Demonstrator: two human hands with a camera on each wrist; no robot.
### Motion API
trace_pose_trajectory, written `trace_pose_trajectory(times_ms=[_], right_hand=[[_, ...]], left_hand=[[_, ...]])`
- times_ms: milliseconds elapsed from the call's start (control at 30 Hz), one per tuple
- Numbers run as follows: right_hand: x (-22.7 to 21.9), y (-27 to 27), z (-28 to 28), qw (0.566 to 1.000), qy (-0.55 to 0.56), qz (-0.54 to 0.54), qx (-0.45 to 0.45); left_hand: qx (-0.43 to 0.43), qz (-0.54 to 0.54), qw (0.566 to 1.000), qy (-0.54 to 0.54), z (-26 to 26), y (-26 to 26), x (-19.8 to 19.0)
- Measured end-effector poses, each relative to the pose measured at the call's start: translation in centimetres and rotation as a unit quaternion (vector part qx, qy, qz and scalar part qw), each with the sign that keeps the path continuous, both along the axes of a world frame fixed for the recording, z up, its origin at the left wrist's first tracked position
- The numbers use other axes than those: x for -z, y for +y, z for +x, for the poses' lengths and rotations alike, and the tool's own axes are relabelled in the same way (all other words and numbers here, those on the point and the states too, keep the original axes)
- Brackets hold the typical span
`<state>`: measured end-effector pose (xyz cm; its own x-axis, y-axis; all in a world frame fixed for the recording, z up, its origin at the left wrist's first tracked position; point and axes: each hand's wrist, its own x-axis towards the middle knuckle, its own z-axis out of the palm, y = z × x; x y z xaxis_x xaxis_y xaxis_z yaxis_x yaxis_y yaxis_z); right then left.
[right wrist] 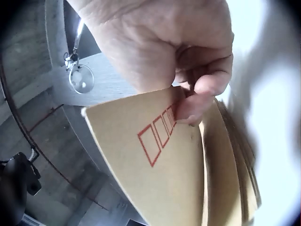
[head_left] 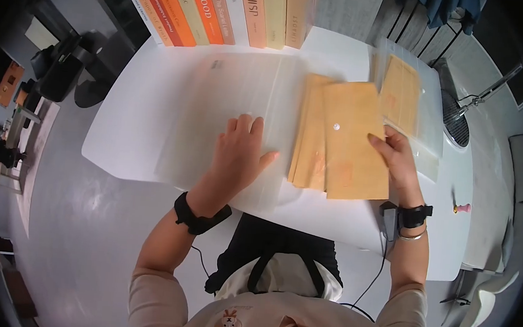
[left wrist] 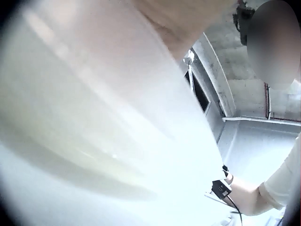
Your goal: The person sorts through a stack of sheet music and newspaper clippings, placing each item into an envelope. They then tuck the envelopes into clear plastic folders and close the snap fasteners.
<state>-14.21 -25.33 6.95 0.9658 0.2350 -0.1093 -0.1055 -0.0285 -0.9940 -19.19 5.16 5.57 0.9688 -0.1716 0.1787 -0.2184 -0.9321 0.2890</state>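
My left hand [head_left: 237,155] lies flat with its fingers spread on a translucent plastic folder [head_left: 191,115] on the white table. To its right is a stack of tan envelopes [head_left: 310,130]. My right hand [head_left: 398,162] pinches the right edge of the top envelope [head_left: 358,146], which overlaps the stack. In the right wrist view the right hand [right wrist: 188,61] holds that envelope [right wrist: 122,136] between thumb and fingers, red boxes printed on it, other envelopes [right wrist: 225,165] beside it. The left wrist view shows the blurred folder [left wrist: 94,94] close up.
A row of books [head_left: 236,14] stands at the table's back edge. At the back right, another clear folder [head_left: 428,109] holds a tan envelope [head_left: 400,94]. A lamp [head_left: 455,120], a pink object [head_left: 462,208] and a grey device [head_left: 388,218] with a cable are at the right.
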Motion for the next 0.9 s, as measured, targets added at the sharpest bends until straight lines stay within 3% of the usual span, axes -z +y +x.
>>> trace_pose_trajectory(times_ms=[100,200,300,433,600,700,800,900], right_hand=[[-0.3,-1.1,0.5,1.000,-0.008,0.019,0.019],[0.3,0.0,0.2,0.999,0.006,0.039,0.030],[1.7,1.1,0.7,0.989,-0.046,-0.132,-0.041],[0.1,2.6,0.5,0.940,-0.146,-0.308,-0.007],[1.9,1.9,1.5,0.961,-0.103,-0.255,-0.003],[2.3,1.7,1.7,0.971,-0.094,-0.220,-0.001],[2.3,1.5,1.9,0.978,-0.080,-0.193,0.001],[2.4,1.9,1.6,0.996,-0.041,-0.080,0.000]], left_hand=[[0.006,0.007,0.999,0.032,0.0,-0.2,-0.5],[0.029,0.032,0.997,-0.063,-0.1,-0.5,1.0],[0.030,0.042,0.996,-0.067,0.2,-0.2,1.5],[0.034,0.012,0.999,-0.031,0.1,0.6,1.0],[0.035,-0.008,0.999,-0.031,0.5,1.2,1.6],[0.025,0.017,1.000,-0.008,-0.1,-0.1,-0.4],[0.156,-0.027,0.986,-0.041,-0.1,-1.5,-0.8],[0.196,-0.033,0.977,0.071,-0.7,-2.6,-0.5]])
